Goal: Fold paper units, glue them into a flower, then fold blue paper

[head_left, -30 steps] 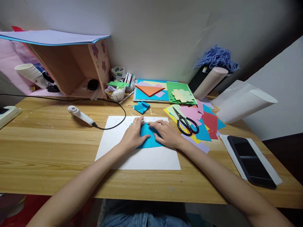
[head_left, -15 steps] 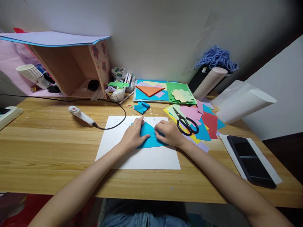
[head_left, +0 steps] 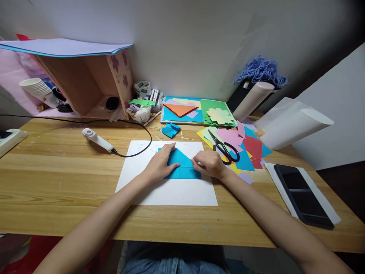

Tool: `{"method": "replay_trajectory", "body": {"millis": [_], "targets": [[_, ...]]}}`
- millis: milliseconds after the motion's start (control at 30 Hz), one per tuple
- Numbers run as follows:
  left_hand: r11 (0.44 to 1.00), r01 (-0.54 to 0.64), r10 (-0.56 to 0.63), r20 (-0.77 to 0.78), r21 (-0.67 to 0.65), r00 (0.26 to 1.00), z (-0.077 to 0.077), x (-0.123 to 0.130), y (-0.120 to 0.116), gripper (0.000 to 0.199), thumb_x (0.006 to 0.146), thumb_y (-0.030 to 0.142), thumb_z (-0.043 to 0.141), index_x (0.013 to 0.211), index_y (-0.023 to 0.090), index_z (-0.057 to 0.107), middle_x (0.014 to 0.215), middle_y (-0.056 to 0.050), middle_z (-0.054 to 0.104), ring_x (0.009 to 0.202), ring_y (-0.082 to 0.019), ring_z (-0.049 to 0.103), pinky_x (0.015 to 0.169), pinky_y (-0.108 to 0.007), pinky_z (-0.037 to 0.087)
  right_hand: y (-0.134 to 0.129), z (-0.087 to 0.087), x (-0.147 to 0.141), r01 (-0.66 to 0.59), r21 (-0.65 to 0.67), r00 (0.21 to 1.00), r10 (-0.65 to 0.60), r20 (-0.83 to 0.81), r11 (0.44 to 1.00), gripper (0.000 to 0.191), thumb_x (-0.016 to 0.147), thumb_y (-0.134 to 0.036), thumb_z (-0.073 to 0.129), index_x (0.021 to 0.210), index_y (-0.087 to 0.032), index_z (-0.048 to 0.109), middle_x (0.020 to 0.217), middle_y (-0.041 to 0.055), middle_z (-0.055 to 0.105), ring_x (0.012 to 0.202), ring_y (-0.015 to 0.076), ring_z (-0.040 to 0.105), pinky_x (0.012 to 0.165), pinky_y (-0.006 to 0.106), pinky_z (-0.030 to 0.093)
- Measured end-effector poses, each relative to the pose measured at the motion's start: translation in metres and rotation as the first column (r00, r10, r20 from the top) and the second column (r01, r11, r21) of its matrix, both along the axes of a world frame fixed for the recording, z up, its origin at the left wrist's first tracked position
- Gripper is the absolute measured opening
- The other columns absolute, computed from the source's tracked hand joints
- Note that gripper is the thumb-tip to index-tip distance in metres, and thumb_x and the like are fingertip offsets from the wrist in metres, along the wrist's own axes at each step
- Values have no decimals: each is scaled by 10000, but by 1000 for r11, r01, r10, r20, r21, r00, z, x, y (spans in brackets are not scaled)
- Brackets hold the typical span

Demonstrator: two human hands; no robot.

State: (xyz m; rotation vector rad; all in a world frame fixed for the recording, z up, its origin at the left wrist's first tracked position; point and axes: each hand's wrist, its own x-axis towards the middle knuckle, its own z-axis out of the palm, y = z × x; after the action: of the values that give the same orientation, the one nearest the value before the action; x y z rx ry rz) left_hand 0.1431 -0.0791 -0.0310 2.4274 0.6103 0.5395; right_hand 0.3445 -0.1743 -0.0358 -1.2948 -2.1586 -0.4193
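Note:
A folded piece of blue paper, with a slanted top-right edge and a crease line across it, lies on a white sheet. Across its left side rests my left hand, open, thumb spread from the fingers and pressing the paper down. My right hand is curled closed at the right end of the crease, thumb and forefinger on the slanted edge of the blue paper. The paper's right corner is partly hidden by that hand.
Black-handled scissors lie on coloured paper scraps to the right. A phone rests farther right. At left is a white corded tool. Behind are a small blue folded piece, an orange folded paper and an open box.
My right hand has slid slightly right along the blue paper, its fingers curling tighter, so more of the slanted edge and crease shows. The left hand stays nearly in place.

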Motion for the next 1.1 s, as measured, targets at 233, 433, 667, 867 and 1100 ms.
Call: {"method": "replay_trajectory", "body": {"millis": [233,433,667,867,1100], "targets": [[970,-161,181,-96,181,979,7,-8,11,431,811,390,508,1181,176,449,1167,-121,502,1097,-267,461,925,-427,376,4,7,-9,-116,-397,985,53,-166,910,341,838,-262,504,1173,-209,474,1211,77,552,1100,219,492,911,404,423],[901,-381,417,-173,209,892,4,-14,21,428,709,462,617,1014,180,514,950,-90,545,911,-273,520,768,-398,417,7,10,-10,-111,-519,983,16,-185,847,406,814,-279,517,1208,-215,445,1276,82,499,1147,235,443,955,453,383],[918,-395,397,-126,41,909,0,-12,21,393,698,433,635,976,183,516,878,-50,543,854,-224,532,739,-352,432,9,9,-14,-58,-509,986,-31,-165,859,313,825,-298,506,1123,-205,484,1264,74,505,1124,227,435,957,427,380],[894,-429,445,-128,131,886,1,-9,16,327,731,439,596,915,179,523,919,-77,502,892,-249,491,774,-381,414,10,9,-18,-34,-499,987,-48,-150,866,263,853,-309,472,1093,-203,491,1238,77,518,1098,235,443,937,433,388],[904,-407,421,-109,132,900,2,-8,16,313,728,418,612,923,192,517,927,-66,525,879,-239,496,758,-372,408,9,9,-20,-30,-490,987,-51,-152,871,272,852,-286,471,1113,-211,484,1257,73,508,1103,235,440,938,441,388]]}}
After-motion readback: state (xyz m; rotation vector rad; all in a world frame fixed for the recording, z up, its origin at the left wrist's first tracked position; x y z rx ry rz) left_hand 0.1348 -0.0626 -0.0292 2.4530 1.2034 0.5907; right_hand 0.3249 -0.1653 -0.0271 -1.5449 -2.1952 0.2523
